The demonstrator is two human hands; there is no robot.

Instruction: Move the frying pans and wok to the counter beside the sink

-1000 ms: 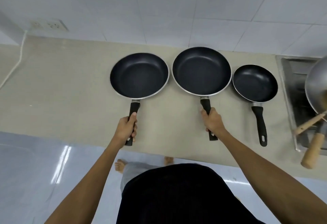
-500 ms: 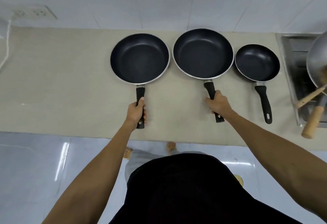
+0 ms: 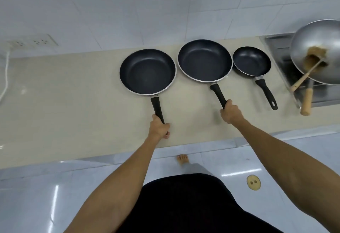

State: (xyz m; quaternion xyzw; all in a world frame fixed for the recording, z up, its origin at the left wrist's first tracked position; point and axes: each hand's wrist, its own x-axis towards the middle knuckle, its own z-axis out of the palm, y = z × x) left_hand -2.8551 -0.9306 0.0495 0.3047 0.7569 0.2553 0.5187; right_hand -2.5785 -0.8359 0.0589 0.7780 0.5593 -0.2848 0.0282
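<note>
Three black non-stick frying pans lie in a row on the beige counter [image 3: 64,94]. My left hand [image 3: 159,128] grips the handle of the left pan [image 3: 147,70]. My right hand [image 3: 230,112] grips the handle of the middle, largest pan [image 3: 204,59]. The small pan [image 3: 251,61] sits free to the right, its handle pointing toward me. A steel wok [image 3: 318,48] with a wooden handle rests over the sink [image 3: 276,48] at the far right, holding a bamboo brush.
A white tiled wall runs behind the counter. A power strip [image 3: 35,41] and a white cable [image 3: 5,78] are at the far left. The counter's front edge is just below my hands, with glossy floor and a floor drain [image 3: 253,182] beneath.
The camera view has shifted and tilted, bringing more of the wok into sight. Both hands keep their grip on the two pan handles; the pans stay in about the same row.
</note>
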